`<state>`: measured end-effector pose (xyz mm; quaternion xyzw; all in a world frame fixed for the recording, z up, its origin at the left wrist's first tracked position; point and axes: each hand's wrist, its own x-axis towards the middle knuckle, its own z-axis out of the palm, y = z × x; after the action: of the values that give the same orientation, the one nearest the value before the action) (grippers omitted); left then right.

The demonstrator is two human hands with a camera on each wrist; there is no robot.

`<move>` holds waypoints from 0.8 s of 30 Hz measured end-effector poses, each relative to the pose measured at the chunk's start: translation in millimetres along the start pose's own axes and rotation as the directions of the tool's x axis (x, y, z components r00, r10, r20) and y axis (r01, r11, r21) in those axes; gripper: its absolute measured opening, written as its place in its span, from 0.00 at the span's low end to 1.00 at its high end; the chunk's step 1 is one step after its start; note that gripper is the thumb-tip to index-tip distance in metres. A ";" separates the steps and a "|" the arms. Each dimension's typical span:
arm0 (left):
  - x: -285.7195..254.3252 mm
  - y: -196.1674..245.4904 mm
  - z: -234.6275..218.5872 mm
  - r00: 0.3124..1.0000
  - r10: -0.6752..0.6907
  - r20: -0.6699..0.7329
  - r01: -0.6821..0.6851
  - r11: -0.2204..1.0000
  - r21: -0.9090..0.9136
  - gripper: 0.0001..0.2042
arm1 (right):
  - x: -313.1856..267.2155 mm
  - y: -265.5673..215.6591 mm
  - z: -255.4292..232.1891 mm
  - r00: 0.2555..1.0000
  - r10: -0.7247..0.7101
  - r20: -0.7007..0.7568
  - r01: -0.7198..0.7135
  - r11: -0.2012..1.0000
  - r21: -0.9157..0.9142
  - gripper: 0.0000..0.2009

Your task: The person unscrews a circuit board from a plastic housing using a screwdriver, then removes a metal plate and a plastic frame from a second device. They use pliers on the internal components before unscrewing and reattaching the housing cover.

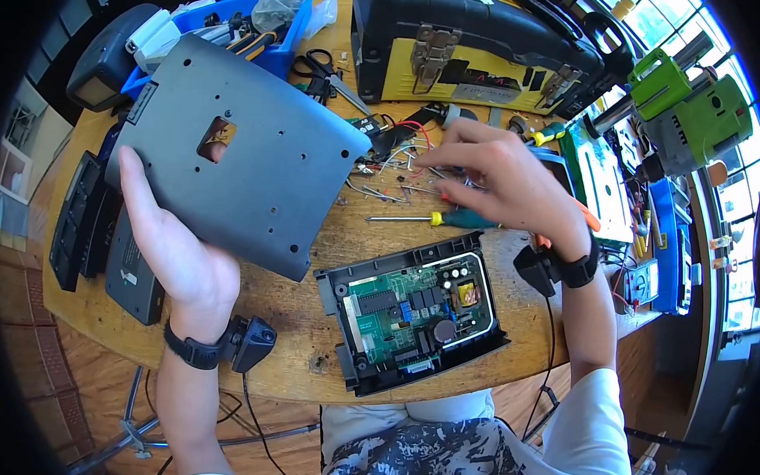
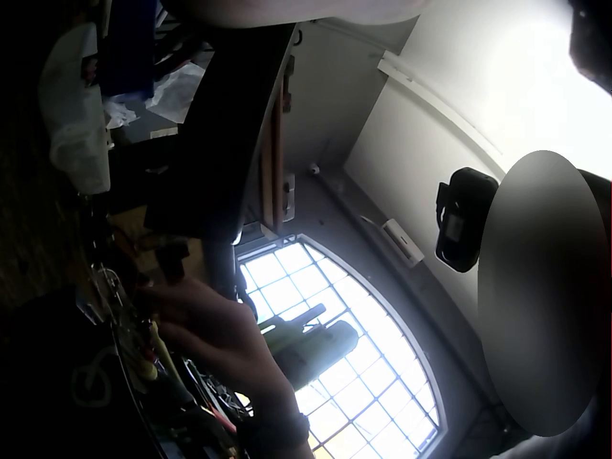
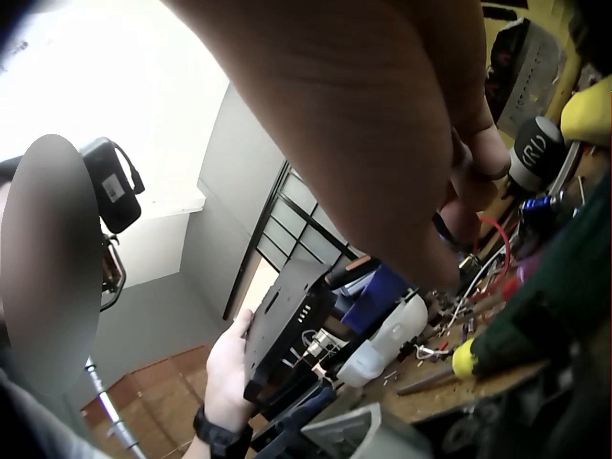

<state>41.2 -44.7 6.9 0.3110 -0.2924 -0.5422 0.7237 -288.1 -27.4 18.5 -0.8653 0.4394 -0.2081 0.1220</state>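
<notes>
My left hand (image 1: pixel 187 256) holds up a dark grey plastic device cover (image 1: pixel 257 149) by its left side. The thumb lies along the outer face, and a fingertip shows through the square cutout; the other fingers are hidden behind. In the right wrist view the same cover (image 3: pixel 282 320) stands tilted above the table. My right hand (image 1: pixel 516 179) hovers over a scatter of screws and wires (image 1: pixel 395 175), fingers bent loosely and thumb apart from the index finger. Before me lies the black housing (image 1: pixel 350 375) with a green circuit board (image 1: pixel 394 322) inside.
A green-handled screwdriver (image 1: pixel 464 219) lies behind the housing. Scissors (image 1: pixel 327 72) and a yellow-black toolbox (image 1: pixel 478 65) stand at the back. Blue bins (image 1: pixel 299 34) are at the back left. A green drill (image 1: pixel 702 115) stands at right, and black casings (image 1: pixel 132 271) lie at left.
</notes>
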 end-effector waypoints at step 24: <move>0.4 0.7 -4.0 0.996 -0.055 -0.069 0.056 0.998 0.010 0.26 | -71.9 -1.3 -22.2 0.966 0.249 0.074 -0.253 0.966 0.055 0.15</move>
<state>44.8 -44.5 4.9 0.3417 -0.2620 -0.5495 0.7160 -335.6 31.0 20.4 -0.8048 0.5341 -0.1761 0.1896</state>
